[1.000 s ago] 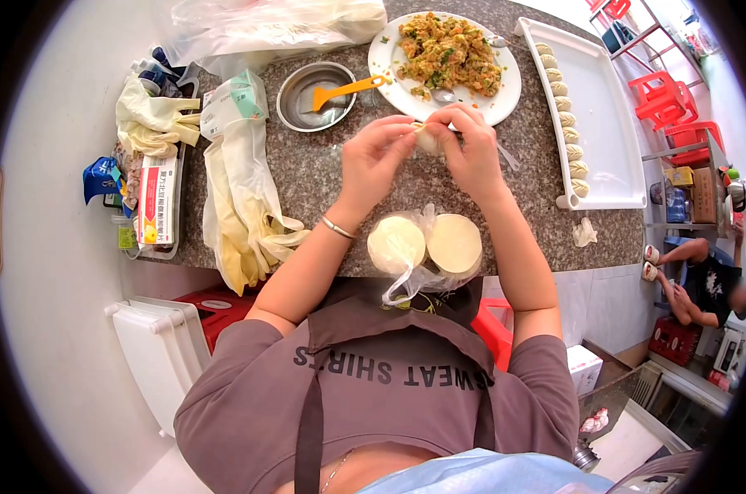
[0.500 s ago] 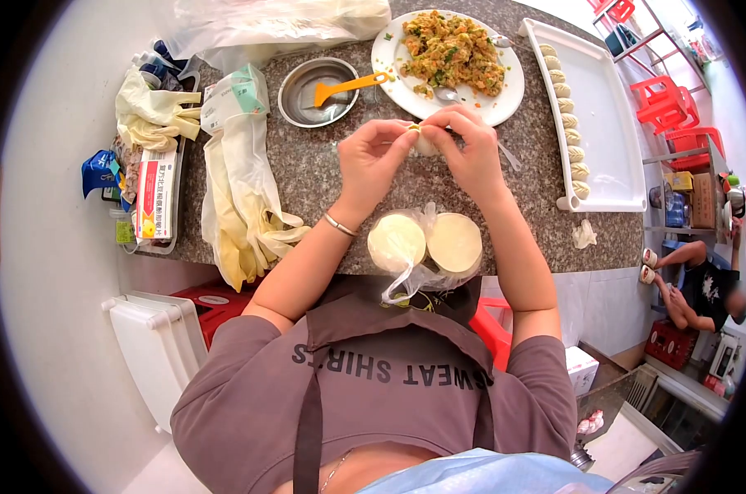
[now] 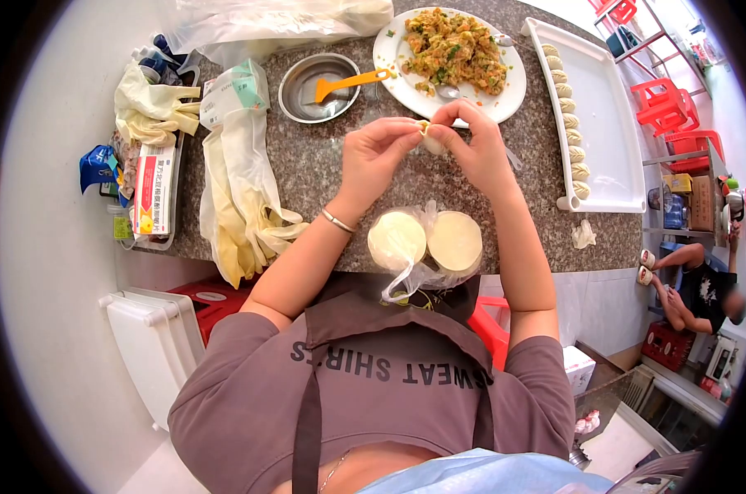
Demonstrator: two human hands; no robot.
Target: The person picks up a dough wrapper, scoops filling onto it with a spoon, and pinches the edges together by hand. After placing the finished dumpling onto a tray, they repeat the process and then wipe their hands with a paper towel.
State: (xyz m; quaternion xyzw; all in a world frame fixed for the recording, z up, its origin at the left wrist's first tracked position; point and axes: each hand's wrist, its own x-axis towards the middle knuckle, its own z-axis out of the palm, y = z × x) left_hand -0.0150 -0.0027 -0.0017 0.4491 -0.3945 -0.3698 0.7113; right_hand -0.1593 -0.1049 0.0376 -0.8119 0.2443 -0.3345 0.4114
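Observation:
A small pale dumpling point(image 3: 433, 144) is held up over the granite counter between my two hands, a bit of yellowish filling showing at its top edge. My left hand point(image 3: 376, 156) pinches one side with thumb and fingertips. On the other side, my right hand point(image 3: 472, 148) grips it between thumb and bent fingers, which partly hide it. Two stacks of round dumpling wrappers point(image 3: 455, 241) in a clear plastic bag lie between my forearms. Beyond my hands is a white plate point(image 3: 387, 66) of chopped filling point(image 3: 451, 49), with a spoon point(image 3: 448, 92) in it.
A metal bowl point(image 3: 294, 105) holds an orange spatula point(image 3: 348, 83). On the right, a white tray point(image 3: 608, 140) carries a row of pleated dumplings point(image 3: 570, 121). Gloves point(image 3: 233, 214) and a cluttered container point(image 3: 171, 218) lie left. A seated person point(image 3: 702, 288) is at far right.
My hands have shifted very slightly around the dumpling, with the right fingers moved a little along its edge. The counter items stay where they were.

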